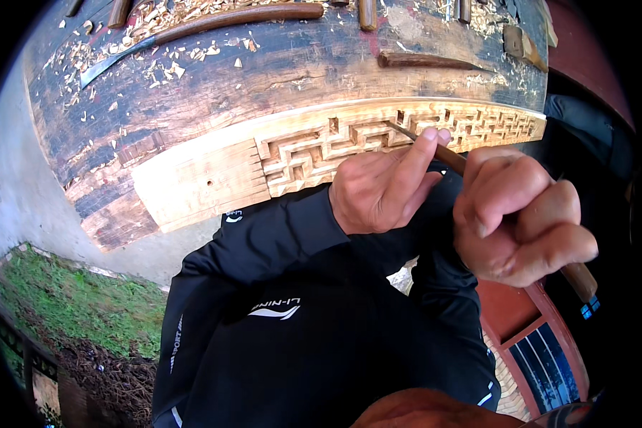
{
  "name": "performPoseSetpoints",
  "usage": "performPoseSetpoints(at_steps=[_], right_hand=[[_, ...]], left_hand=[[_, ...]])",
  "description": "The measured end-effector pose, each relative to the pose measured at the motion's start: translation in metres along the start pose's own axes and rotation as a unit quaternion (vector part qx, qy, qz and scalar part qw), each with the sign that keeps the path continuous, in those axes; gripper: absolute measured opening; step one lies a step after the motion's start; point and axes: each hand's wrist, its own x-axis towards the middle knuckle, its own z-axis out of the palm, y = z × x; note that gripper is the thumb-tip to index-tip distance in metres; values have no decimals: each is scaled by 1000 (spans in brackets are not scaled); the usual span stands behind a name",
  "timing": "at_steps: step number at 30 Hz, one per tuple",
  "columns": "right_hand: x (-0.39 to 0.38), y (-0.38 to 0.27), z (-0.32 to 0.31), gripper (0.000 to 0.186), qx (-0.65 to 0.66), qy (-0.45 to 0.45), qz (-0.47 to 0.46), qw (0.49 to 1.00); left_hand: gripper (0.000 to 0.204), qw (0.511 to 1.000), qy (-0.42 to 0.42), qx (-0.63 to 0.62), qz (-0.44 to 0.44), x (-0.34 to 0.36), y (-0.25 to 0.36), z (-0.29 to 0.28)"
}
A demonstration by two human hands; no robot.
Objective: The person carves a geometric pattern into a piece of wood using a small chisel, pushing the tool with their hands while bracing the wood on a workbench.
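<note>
Your right hand grips the chisel, slanted tip-first over the board; your left hand, nearer the board, pinches it.

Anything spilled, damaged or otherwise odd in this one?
Mostly the workbench: pale wood shavings lie scattered along its far side among the tools, untidy but ordinary beside carving, and its top looks patchy and worn. Nothing stands out about the carved board or the carving tool in the right hand.
</note>
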Motion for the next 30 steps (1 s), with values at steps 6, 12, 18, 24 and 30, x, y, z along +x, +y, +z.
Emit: performPoseSetpoints(at_steps=[6, 12, 18, 24, 30], right_hand=[[-3, 13, 12, 45, 5, 23, -22, 999], [0, -19, -2, 50, 27, 30, 11, 999], [-3, -15, -2, 49, 68, 52, 29, 996], [4, -11, -12, 51, 38, 58, 26, 997], [6, -6, -8, 52, 34, 94, 49, 994]], left_hand=[[81, 1000, -14, -3, 0, -3, -1, -3], [80, 999, -22, -41, 12, 3, -1, -1], [88, 998, -55, -19, 13, 1, 0, -7], [85, 999, -25, -14, 32, 4, -2, 3], [77, 999, -41, -11, 22, 3, -1, -2]])
